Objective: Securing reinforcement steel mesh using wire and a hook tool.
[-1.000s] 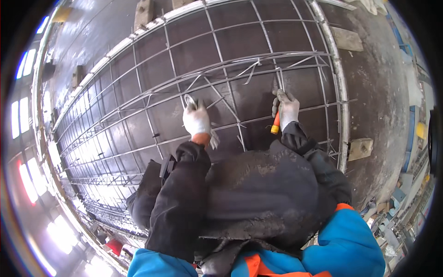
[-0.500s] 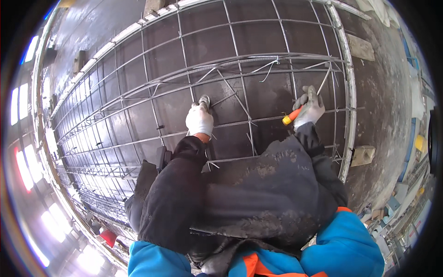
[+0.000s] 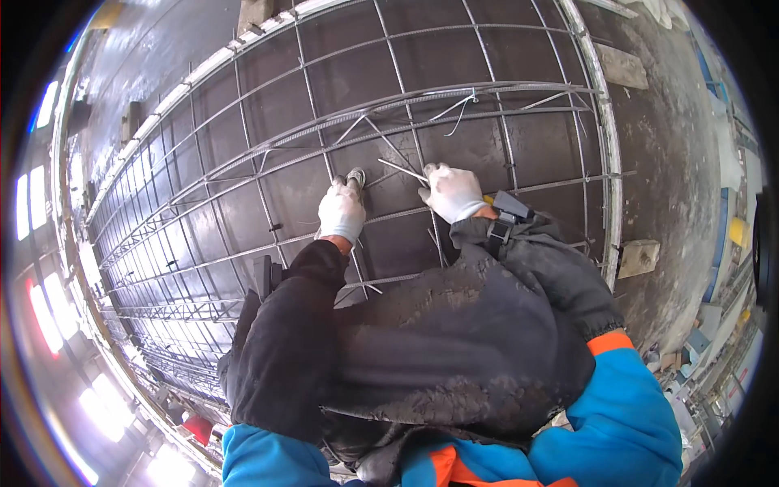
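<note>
My left hand (image 3: 342, 211), in a white glove with grey fingertips, is closed low over the steel rebar mesh (image 3: 391, 215), beside a crossing of bars. Whatever its fingers pinch is hidden. To its right, my gloved right hand (image 3: 456, 193) grips a rebar tying hook (image 3: 402, 169). The hook's thin metal shaft points left toward my left hand, and its handle is mostly covered by the palm. Just beyond both hands runs a lattice girder (image 3: 381, 108) of ribbed bars. A pale loose tie (image 3: 464, 112) hangs from it.
The mesh lies over a dark formwork bed, bounded by a pale side rail (image 3: 602, 138) on the right and a far rail (image 3: 191, 79). Concrete-like blocks (image 3: 639, 258) sit outside the right rail. A red object (image 3: 197, 428) is at lower left.
My right hand has swung left, close to my left hand, turning the tying hook so its shaft points left. My left hand stays nearly in place; the view has shifted slightly.
</note>
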The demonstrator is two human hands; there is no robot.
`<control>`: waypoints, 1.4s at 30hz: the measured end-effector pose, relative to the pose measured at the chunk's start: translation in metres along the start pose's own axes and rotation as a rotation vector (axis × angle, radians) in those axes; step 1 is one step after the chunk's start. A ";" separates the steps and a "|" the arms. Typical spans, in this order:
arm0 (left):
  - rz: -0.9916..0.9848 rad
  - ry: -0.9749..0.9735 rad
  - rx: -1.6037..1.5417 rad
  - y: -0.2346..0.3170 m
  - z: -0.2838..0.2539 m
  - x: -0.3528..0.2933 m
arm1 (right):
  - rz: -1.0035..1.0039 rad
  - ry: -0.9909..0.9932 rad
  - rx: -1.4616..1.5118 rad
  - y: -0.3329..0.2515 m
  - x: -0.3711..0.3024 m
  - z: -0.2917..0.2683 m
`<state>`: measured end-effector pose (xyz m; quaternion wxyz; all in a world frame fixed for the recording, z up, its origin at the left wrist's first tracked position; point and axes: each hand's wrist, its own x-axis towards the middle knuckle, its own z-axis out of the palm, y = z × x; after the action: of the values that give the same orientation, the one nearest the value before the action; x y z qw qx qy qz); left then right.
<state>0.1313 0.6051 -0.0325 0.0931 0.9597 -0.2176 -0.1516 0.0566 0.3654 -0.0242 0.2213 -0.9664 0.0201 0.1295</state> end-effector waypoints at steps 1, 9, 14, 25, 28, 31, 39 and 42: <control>0.013 0.006 -0.022 0.001 0.000 -0.001 | -0.003 -0.022 -0.013 0.001 0.002 0.001; 0.048 0.009 -0.040 -0.002 -0.009 -0.005 | -0.049 0.060 0.293 0.028 -0.034 -0.024; 0.150 0.158 -0.144 0.042 -0.020 0.026 | 0.244 0.109 0.645 0.049 -0.112 -0.061; -0.356 -0.208 -0.341 0.094 0.020 0.012 | 0.679 0.442 0.886 0.103 -0.136 -0.060; -0.362 -0.012 -0.436 0.078 0.028 0.030 | 0.627 0.439 0.723 0.119 -0.122 -0.033; -0.454 0.091 -0.662 0.105 -0.002 0.063 | 0.614 0.391 0.780 0.098 -0.129 -0.065; -0.489 0.284 -0.680 0.119 0.032 0.098 | 0.545 0.337 0.564 0.104 -0.153 -0.064; -0.526 0.164 -0.757 0.106 0.041 0.077 | 0.527 0.292 0.557 0.106 -0.143 -0.061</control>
<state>0.1431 0.4718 -0.0641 0.4120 0.8896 0.1118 -0.1624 -0.0771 0.2406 0.0209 0.4285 -0.8395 0.3325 0.0330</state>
